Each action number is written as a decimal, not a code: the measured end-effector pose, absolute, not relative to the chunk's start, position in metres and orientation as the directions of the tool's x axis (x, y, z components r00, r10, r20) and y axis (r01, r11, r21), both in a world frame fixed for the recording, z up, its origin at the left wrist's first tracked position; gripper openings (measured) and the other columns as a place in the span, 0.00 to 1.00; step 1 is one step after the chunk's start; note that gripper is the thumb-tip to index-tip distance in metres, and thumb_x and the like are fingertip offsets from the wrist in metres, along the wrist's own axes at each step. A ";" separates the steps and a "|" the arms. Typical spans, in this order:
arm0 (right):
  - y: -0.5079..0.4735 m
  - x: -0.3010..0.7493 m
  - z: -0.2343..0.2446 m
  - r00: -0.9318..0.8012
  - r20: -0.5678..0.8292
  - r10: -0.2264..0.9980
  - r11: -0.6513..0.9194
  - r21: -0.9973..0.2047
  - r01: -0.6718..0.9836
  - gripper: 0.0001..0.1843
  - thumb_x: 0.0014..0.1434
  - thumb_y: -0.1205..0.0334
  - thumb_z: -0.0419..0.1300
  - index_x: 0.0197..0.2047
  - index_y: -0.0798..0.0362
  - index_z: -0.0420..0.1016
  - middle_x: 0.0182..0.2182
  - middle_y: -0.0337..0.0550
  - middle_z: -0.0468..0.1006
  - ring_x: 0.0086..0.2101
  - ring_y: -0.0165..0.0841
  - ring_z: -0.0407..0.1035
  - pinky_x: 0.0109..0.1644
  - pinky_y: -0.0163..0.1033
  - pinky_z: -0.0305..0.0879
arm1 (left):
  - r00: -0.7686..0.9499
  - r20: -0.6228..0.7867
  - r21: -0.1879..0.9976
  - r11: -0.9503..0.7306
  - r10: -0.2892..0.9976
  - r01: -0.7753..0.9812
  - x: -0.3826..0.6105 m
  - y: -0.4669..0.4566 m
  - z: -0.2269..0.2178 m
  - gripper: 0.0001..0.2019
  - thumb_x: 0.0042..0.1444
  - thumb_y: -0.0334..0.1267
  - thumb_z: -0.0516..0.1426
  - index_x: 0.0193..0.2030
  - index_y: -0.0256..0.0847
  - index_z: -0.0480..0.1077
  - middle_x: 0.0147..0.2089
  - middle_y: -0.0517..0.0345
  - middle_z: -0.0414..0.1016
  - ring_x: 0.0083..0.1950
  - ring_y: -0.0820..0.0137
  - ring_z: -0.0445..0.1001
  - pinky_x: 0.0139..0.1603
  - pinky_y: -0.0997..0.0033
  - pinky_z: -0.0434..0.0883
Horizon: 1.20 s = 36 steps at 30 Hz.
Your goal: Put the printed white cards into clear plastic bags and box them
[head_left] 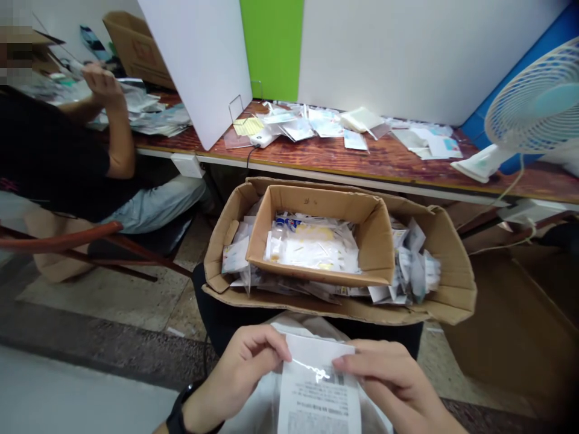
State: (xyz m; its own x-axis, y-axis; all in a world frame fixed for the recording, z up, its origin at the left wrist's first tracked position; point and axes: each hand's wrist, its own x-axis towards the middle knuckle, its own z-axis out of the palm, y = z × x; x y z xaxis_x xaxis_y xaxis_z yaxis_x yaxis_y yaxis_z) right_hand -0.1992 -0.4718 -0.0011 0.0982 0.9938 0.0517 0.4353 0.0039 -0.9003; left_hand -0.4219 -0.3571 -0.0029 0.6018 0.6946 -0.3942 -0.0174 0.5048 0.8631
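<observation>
A clear plastic packet with a printed white leaflet [319, 392] is held up near the bottom of the view. My left hand [242, 374] pinches its upper left edge between thumb and fingers; a dark band is on that wrist. At the upper right corner, my right hand [389, 377] grips it the same way, thumb on the front. Light glints off the plastic across the top of the print. Just beyond my hands, a small cardboard box [321, 277] holding flat packets and a plastic bottle [277, 240] sits inside a larger cardboard box [452, 289].
Packets [312, 123] lie along the wooden table [289, 154] behind the boxes. A white fan [529, 102] stands at the right. To the left, past a white partition [199, 66], a person [58, 157] sits on a chair. Another cardboard box [506, 325] is at the lower right.
</observation>
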 end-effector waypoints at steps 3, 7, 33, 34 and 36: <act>-0.478 -0.197 -0.002 0.087 0.058 0.995 0.018 -0.912 0.410 0.14 0.59 0.61 0.55 0.45 0.38 0.78 0.40 0.48 0.78 0.41 0.41 0.73 0.43 0.44 0.72 | 0.608 -0.367 0.889 0.458 0.704 0.007 -0.423 -0.357 -0.004 0.07 0.50 0.34 0.59 0.24 0.39 0.76 0.24 0.58 0.70 0.27 0.72 0.65 0.30 0.75 0.60; -0.481 -0.200 -0.003 0.124 -0.043 0.991 -0.082 -0.940 0.331 0.14 0.60 0.55 0.54 0.45 0.40 0.78 0.41 0.49 0.79 0.43 0.43 0.72 0.47 0.46 0.70 | 0.660 -0.301 0.873 0.477 0.688 -0.099 -0.423 -0.358 -0.005 0.08 0.51 0.39 0.58 0.27 0.39 0.77 0.29 0.53 0.74 0.33 0.66 0.69 0.37 0.70 0.64; -0.434 -0.234 0.005 0.076 -0.560 0.825 -0.539 -0.820 -0.194 0.23 0.43 0.49 0.69 0.24 0.55 0.61 0.20 0.33 0.64 0.22 0.25 0.59 0.24 0.30 0.55 | 0.459 -0.581 0.772 0.634 0.672 0.047 -0.384 -0.371 0.011 0.31 0.43 0.36 0.65 0.54 0.35 0.60 0.30 0.53 0.77 0.30 0.66 0.74 0.30 0.72 0.68; -0.435 -0.233 0.002 0.054 -0.558 0.828 -0.528 -0.809 -0.259 0.23 0.43 0.48 0.69 0.24 0.55 0.62 0.20 0.33 0.64 0.22 0.24 0.59 0.25 0.30 0.55 | 0.478 -0.583 0.756 0.655 0.657 0.022 -0.386 -0.372 0.008 0.29 0.43 0.37 0.65 0.53 0.35 0.61 0.30 0.53 0.77 0.29 0.67 0.74 0.30 0.72 0.68; -0.440 -0.230 -0.004 0.009 -0.546 0.838 -0.505 -0.781 -0.368 0.22 0.43 0.48 0.68 0.26 0.58 0.67 0.21 0.36 0.67 0.23 0.25 0.61 0.26 0.30 0.57 | 0.543 -0.571 0.709 0.704 0.616 -0.054 -0.392 -0.372 -0.001 0.27 0.44 0.38 0.65 0.51 0.36 0.63 0.31 0.52 0.77 0.29 0.68 0.74 0.30 0.72 0.68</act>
State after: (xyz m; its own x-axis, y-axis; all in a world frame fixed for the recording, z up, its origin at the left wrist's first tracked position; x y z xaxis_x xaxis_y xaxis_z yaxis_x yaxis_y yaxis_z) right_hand -0.2305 -0.4397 -0.0039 0.0093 0.8380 -0.5456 -0.3676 -0.5046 -0.7812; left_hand -0.3924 -0.3724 -0.0011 0.5426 0.6162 -0.5708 -0.0537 0.7036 0.7085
